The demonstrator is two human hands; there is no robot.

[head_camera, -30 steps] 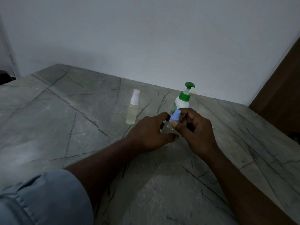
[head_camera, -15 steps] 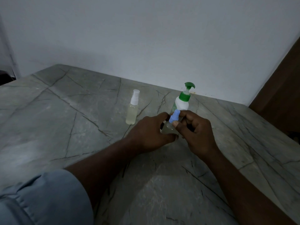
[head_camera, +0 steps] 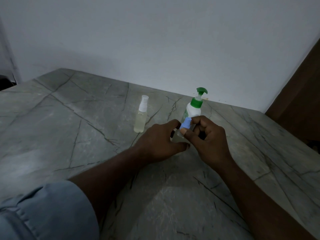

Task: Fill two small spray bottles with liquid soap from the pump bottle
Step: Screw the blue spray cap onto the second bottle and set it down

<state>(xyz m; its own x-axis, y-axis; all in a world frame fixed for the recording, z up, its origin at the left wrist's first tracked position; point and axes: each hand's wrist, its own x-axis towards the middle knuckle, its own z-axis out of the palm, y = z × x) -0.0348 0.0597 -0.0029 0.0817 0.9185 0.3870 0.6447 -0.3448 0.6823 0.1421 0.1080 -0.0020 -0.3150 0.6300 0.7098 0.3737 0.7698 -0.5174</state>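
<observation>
My left hand (head_camera: 159, 142) grips the small spray bottle (head_camera: 176, 136) steady on the worktop (head_camera: 69, 122) so my right hand (head_camera: 207, 142), pinching its blue cap (head_camera: 185, 123), can twist it, I judge.

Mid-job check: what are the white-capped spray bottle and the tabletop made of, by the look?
Small clear spray bottle with white cap: probably transparent plastic, smooth; pale yellowish liquid shows through its wall. Grey veined tabletop: polished stone or a stone-look slab, judging by dark crack-like veins and soft sheen; I cannot tell which.
</observation>
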